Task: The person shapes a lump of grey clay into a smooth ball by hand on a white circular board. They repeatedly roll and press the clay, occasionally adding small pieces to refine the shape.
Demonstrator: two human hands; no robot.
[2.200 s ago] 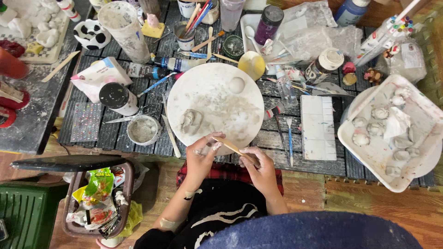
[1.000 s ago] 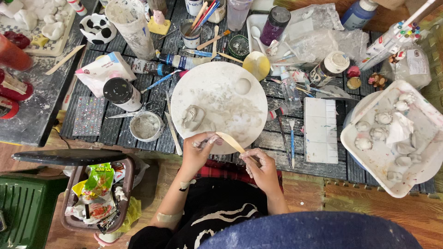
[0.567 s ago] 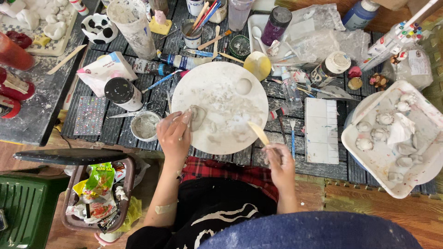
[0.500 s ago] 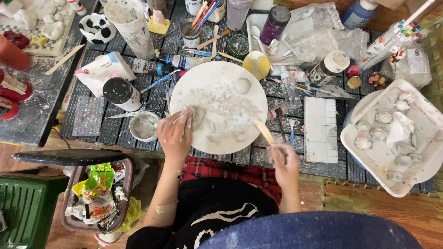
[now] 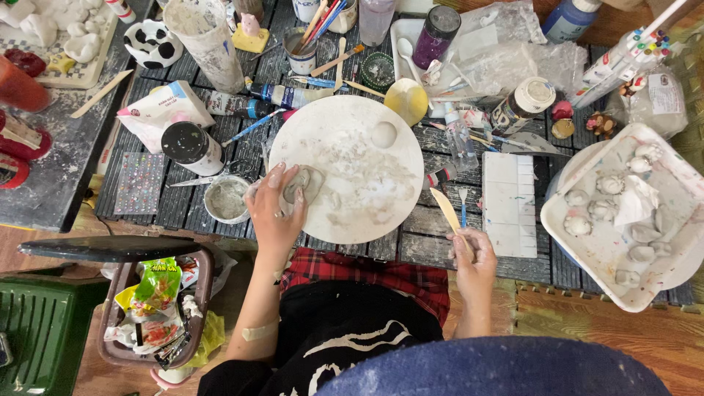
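1. Fingers of left hand (image 5: pixel 275 209) spread flat, pressing a grey clay piece (image 5: pixel 304 183) at the left edge of the round white board (image 5: pixel 359 158).
2. Right hand (image 5: pixel 475 257) closed around a wooden modelling stick (image 5: pixel 447 213), blade up, just off the board's right edge.
3. Small cup of slip (image 5: pixel 227 199) beside left hand; black-lidded jar (image 5: pixel 189 147) behind it.
4. White tray (image 5: pixel 587 253) of clay shapes at table's right edge.

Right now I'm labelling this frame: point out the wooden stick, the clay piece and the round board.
wooden stick (image 5: pixel 445 207), head view, on its flat blade.
clay piece (image 5: pixel 308 182), head view, on its uncovered right part.
round board (image 5: pixel 367 147), head view, on its bare upper surface.
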